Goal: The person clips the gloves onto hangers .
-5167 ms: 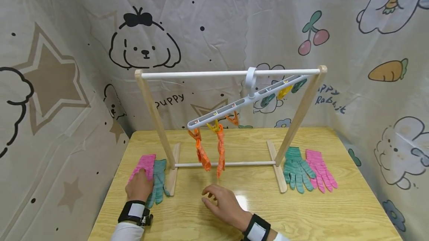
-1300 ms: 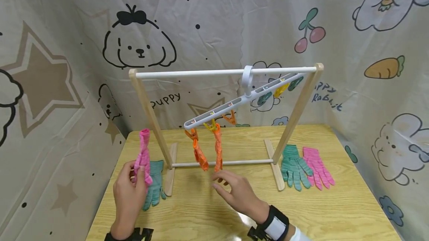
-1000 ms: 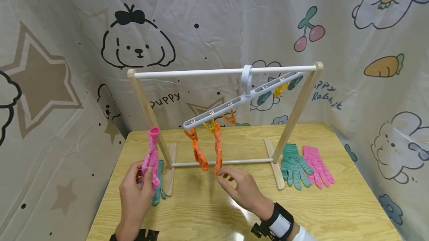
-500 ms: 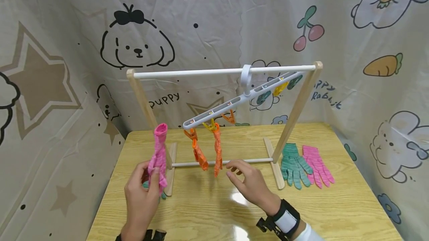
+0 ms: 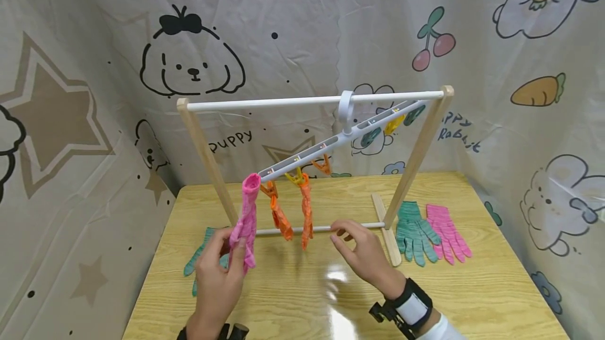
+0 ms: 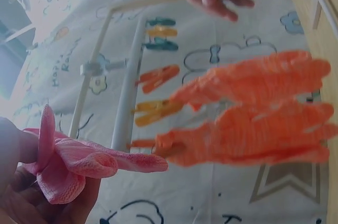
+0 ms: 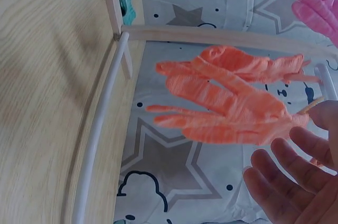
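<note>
The pink glove [image 5: 247, 219] is bunched narrow and wrinkled, round cuff uppermost, at left, overlapping the near end of the white hanger [image 5: 326, 145] in the head view. The left hand [image 5: 219, 271] pinches it between thumb and fingers; the right hand [image 5: 364, 256], fingers loosely bent, hovers right of two clipped orange gloves [image 5: 306, 211]. A green glove [image 5: 200, 254] lies partly hidden behind the left hand.

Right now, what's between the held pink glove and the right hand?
In the head view, two hanging orange gloves show between the held pink glove and the right hand, with the white lower bar behind them.
</note>
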`<action>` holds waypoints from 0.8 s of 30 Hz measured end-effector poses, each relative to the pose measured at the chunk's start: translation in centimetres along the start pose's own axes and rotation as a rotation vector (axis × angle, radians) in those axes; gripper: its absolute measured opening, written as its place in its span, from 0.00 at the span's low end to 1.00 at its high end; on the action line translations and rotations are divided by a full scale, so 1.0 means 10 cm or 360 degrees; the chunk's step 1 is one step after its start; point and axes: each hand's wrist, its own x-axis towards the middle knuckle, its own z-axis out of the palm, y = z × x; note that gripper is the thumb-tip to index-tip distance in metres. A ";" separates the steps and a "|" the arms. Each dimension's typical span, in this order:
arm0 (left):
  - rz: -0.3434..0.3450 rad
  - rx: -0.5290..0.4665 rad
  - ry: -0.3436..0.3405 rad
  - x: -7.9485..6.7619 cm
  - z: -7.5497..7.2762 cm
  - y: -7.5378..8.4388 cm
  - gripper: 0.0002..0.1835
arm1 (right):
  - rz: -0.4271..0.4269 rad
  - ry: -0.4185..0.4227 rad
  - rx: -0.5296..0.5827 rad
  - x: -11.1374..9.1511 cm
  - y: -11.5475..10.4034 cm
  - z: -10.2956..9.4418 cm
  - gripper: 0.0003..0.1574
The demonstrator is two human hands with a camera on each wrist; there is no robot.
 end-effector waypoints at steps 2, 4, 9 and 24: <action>0.0009 0.0008 -0.0021 -0.02 0.04 0.03 0.11 | 0.0008 0.0010 0.0007 0.00 0.02 -0.01 0.09; 0.0017 -0.0006 -0.0052 -0.03 0.09 0.05 0.11 | 0.0021 0.0013 0.0013 -0.01 0.05 -0.02 0.09; 0.0038 -0.0062 -0.0146 -0.08 0.21 0.09 0.10 | 0.0065 0.0033 -0.0006 -0.04 0.11 -0.03 0.09; 0.0028 -0.0202 -0.0318 -0.22 0.57 0.01 0.09 | 0.0145 0.0042 -0.0052 -0.01 0.24 -0.07 0.07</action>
